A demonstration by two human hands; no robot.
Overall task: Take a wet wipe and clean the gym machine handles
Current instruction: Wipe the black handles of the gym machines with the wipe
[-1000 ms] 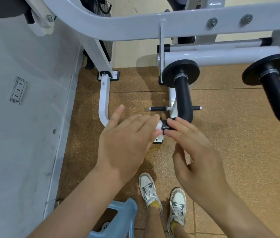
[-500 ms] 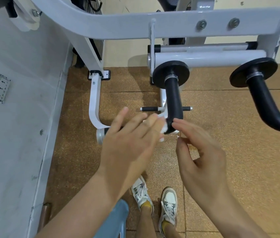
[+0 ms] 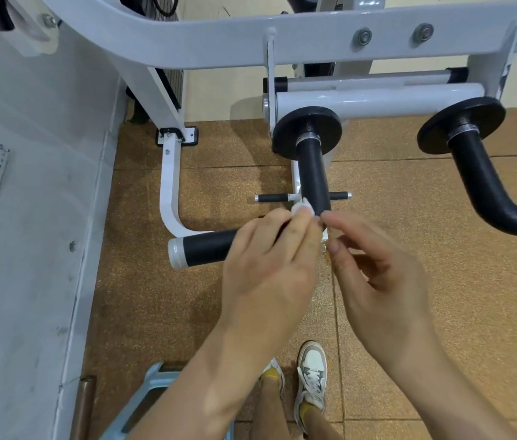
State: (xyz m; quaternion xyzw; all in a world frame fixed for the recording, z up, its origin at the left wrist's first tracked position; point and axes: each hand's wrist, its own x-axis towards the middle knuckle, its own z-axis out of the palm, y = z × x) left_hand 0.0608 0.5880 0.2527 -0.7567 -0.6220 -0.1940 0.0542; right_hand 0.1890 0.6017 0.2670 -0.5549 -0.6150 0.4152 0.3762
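Wipe [image 3: 303,207] sits pinched by left hand [image 3: 266,274] against handle [image 3: 312,173]; right hand [image 3: 381,281] grip curls loosely, empty.

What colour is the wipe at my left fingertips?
White; the wipe shows best in the head view.

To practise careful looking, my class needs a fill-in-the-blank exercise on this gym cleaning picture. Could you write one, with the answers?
1. The wipe beside the handle is ___ in colour.
2. The hand holding the wipe is the person's ___ one.
3. The handle's grip is ___.
4. The person's socks are ___.
Missing words: white; left; black; yellow.
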